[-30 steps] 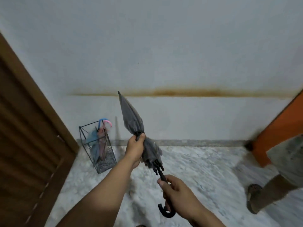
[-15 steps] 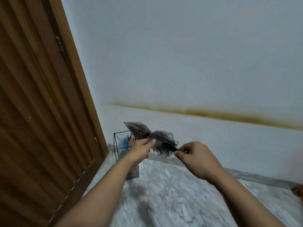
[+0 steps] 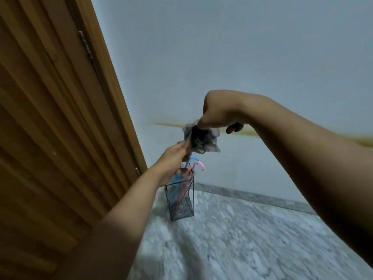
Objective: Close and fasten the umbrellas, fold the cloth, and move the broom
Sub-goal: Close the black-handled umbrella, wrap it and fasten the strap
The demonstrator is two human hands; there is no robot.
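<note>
The person's right hand (image 3: 220, 114) is clenched from above around the handle end of the closed grey fabric umbrella (image 3: 201, 139), whose bunched canopy hangs just beneath that fist. The left hand (image 3: 173, 158), lower and to the side, pinches the loose grey folds between its fingertips (image 3: 184, 145). Judging by this, the step in hand is putting away a closed umbrella; whether its strap is fastened cannot be told. The next move calls for keeping the folds gathered and guiding the tip down. Directly below both grips stands the black wire-frame umbrella stand (image 3: 179, 201) on the grey marble floor (image 3: 252, 239), already holding a blue-handled umbrella (image 3: 192, 159) and a pink-handled umbrella (image 3: 199, 164). Beside it rises the brown slatted wooden door (image 3: 50, 118), behind it the pale wall (image 3: 222, 47).
</note>
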